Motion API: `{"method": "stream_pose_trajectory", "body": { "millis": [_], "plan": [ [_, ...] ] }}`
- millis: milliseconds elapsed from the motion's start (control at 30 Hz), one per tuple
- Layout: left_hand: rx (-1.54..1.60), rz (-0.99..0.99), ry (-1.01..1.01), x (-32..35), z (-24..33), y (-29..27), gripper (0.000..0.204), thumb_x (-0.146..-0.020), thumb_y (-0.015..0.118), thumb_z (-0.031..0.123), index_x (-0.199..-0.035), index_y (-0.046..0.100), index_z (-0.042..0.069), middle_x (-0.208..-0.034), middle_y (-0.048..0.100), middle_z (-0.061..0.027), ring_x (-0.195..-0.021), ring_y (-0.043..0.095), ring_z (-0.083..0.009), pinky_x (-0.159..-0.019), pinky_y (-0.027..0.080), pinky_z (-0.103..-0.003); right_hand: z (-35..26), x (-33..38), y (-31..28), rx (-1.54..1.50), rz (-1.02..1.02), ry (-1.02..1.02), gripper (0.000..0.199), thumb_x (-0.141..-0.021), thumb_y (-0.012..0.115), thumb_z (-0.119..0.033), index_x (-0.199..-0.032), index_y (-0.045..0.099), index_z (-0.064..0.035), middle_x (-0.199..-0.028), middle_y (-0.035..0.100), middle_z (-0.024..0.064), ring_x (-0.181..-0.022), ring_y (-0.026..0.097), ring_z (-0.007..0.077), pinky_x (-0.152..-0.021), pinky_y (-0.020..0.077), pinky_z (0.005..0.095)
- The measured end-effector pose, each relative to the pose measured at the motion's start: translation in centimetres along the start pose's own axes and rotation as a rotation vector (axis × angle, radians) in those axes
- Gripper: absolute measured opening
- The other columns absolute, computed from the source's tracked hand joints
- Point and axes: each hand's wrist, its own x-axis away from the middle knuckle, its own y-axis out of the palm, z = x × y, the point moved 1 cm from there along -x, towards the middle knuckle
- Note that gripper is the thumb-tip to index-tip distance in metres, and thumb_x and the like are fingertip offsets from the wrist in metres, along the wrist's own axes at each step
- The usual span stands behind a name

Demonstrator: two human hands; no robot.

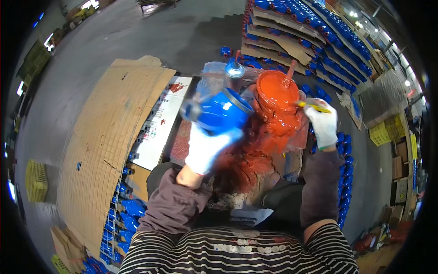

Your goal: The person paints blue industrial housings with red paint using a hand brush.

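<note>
My left hand [205, 147], in a white glove, grips a blue cast metal part [218, 113] and holds it up in front of me. My right hand [323, 124], also gloved in white, holds a yellow-handled brush [313, 107] whose tip reaches into the bucket of orange-red paint [277, 91]. The bucket stands on a paint-smeared stand [255, 160] between my knees, with paint running down its side. A stir stick [289, 73] leans in the bucket.
A spray can [234, 73] stands behind the blue part. Large cardboard sheets [109, 137] cover blue parts at left. Rows of blue parts layered with cardboard [296, 36] are stacked at the back right. More blue parts [343, 182] line my right side. Grey concrete floor [114, 36] lies beyond.
</note>
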Motion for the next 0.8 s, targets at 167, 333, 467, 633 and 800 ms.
{"method": "stream_pose_trajectory", "body": {
  "millis": [167, 333, 467, 633, 800],
  "plan": [
    [-0.490, -0.036, 0.451, 1.2, 0.0, 3.5, 0.091, -0.056, 0.090, 0.020, -0.130, 0.038, 0.005, -0.127, 0.044, -0.0138, -0.120, 0.046, -0.0278, -0.103, 0.038, -0.040, -7.5, 2.9, 1.3, -0.164, 0.214, -0.151, 0.019, -0.086, 0.062, 0.003, -0.105, 0.060, 0.0054, -0.090, 0.066, 0.0080, -0.084, 0.063, 0.0129, -0.077, 0.0488, 0.0223],
    [-0.724, -0.032, 0.572, 2.3, 0.4, 5.0, 0.069, -0.061, 0.081, 0.024, -0.123, 0.054, 0.009, -0.127, 0.048, -0.0186, -0.118, 0.051, -0.0371, -0.097, 0.045, -0.042, -10.3, 5.3, 4.6, 0.150, 0.105, -0.384, 0.025, -0.089, 0.061, -0.007, -0.111, 0.056, 0.0038, -0.092, 0.063, 0.0055, -0.078, 0.060, 0.0098, -0.070, 0.0462, 0.0219],
    [-0.799, -0.047, 0.505, 2.5, 0.6, 5.2, 0.071, -0.060, 0.083, 0.026, -0.123, 0.054, 0.009, -0.127, 0.048, -0.0176, -0.114, 0.054, -0.0361, -0.093, 0.048, -0.041, -12.1, 7.6, 5.2, 0.143, 0.143, -0.328, 0.021, -0.082, 0.068, -0.011, -0.098, 0.064, 0.0015, -0.087, 0.066, 0.0125, -0.078, 0.066, 0.0246, -0.070, 0.0506, 0.0304],
    [-0.597, -0.028, 0.322, 2.5, 0.3, 4.7, 0.086, -0.059, 0.087, 0.019, -0.131, 0.043, 0.006, -0.124, 0.049, -0.0159, -0.118, 0.050, -0.0296, -0.101, 0.041, -0.040, -12.5, 9.7, 4.9, -0.079, 0.066, -0.347, 0.030, -0.081, 0.070, -0.010, -0.105, 0.058, 0.0024, -0.093, 0.064, 0.0089, -0.081, 0.061, 0.0116, -0.073, 0.0499, 0.0260],
    [0.158, -0.123, -0.146, 2.2, 0.1, 3.8, 0.070, -0.074, 0.079, 0.020, -0.131, 0.041, 0.004, -0.119, 0.056, -0.0135, -0.103, 0.060, -0.0239, -0.085, 0.052, -0.035, -11.2, 9.4, 4.3, -0.158, 0.054, -0.479, 0.032, -0.078, 0.071, -0.008, -0.106, 0.057, 0.0028, -0.095, 0.064, 0.0121, -0.083, 0.061, 0.0131, -0.076, 0.0497, 0.0268]
  ]
}}
